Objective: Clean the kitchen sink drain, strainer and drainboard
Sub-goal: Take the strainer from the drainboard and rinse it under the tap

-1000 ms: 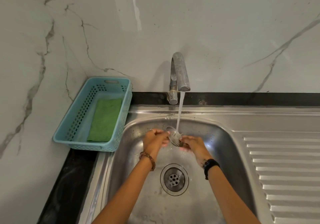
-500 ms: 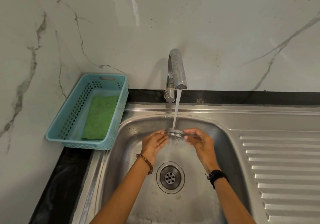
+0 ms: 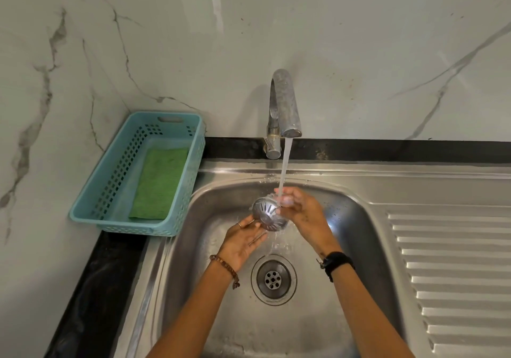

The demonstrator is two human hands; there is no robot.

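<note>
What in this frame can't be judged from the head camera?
- Strainer inside: faces away, only its slotted underside shows.
- Right hand fingertips: blurred by the water stream.
- Drainboard: cut off by right edge.
- Sink front rim: below bottom edge.

Wall (image 3: 345, 39): white marble with grey veins, fills the upper frame.
Counter (image 3: 91, 288): black, glossy, lower left; a dark strip runs under the wall.
Light: soft glare streak, upper centre.

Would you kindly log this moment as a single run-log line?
step: rinsing strainer | tap: running | right hand: grips strainer | left hand: open below | drain: uncovered | green pad: in basket
</note>
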